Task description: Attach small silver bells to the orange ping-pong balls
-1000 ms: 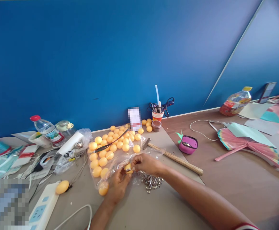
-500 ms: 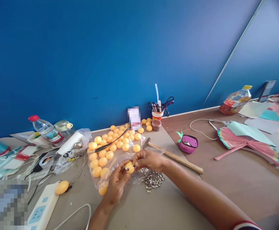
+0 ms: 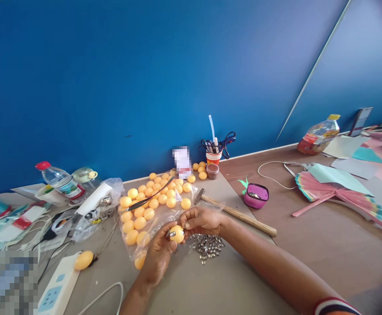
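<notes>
An orange ping-pong ball (image 3: 177,234) is held in the fingertips of my left hand (image 3: 158,256). A small shiny metal piece (image 3: 171,234) shows on the ball's left side, by my left thumb and finger. My right hand (image 3: 200,220) is pinched at the ball's upper right edge; anything between its fingertips is too small to make out. Just beyond, a clear plastic bag (image 3: 160,218) lies with several orange balls (image 3: 140,223) on and in it. Below my right hand a heap of small shiny metal pieces (image 3: 209,248) spreads on the table.
A wooden-handled hammer (image 3: 243,216) lies right of my hands, with a purple pouch (image 3: 255,197) beyond. A paper cup of tools (image 3: 213,156) stands by the wall. At left are a power strip (image 3: 58,282), another orange ball (image 3: 84,260), cables and a bottle (image 3: 60,181). A pink fan (image 3: 338,192) lies right.
The ball has turned slightly in my fingers, so the metal piece shows more on its left side. My right fingertips have shifted a little up along its edge. The view has moved slightly.
</notes>
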`<state>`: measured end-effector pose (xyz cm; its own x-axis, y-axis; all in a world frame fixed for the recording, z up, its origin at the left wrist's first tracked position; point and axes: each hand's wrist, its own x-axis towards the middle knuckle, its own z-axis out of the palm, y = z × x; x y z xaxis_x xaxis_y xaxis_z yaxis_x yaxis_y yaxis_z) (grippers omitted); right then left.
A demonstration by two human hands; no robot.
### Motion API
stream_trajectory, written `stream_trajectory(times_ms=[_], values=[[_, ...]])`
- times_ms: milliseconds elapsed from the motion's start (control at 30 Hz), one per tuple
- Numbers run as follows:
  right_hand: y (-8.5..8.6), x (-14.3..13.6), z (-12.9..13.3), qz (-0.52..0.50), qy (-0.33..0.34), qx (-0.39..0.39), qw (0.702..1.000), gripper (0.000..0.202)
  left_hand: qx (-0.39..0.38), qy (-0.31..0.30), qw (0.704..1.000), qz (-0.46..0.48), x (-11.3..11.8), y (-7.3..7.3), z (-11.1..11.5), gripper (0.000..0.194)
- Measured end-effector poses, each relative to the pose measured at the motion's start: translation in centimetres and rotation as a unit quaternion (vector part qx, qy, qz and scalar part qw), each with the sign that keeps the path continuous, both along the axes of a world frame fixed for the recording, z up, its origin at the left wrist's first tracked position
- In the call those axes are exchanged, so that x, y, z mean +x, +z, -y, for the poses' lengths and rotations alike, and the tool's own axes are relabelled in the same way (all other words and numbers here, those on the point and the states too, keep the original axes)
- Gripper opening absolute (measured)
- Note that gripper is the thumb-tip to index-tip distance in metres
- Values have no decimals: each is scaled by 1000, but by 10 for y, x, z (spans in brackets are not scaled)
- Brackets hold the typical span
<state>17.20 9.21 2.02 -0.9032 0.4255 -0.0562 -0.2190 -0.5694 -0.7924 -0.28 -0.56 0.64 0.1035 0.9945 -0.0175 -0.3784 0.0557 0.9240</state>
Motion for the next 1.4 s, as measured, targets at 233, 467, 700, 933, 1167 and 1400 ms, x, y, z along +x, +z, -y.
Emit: stream_trajectory(times_ms=[233,467,700,933,1167,1400], values=[[0,-1,1,8,7,7,1000,31,-26,4,1000,6,0,3,0,45],[8,0,4,45,-4,30,999,33,-18,10,1000,-14,0,2,0,45],[14,1,6,77,-24,59,995,34,-6,1,999,-42,-3,-3,-2,42],[21,2,10,127,-47,120,983,23,-14,22,997,-69,-2,-3,-3,43],[21,-1,12,154,-66,146,975,13,-10,43,992,-116,-1,0,-5,44],[22,-3,13,172,-73,151,971,4,2,49,990,-134,-1,-4,-3,43]])
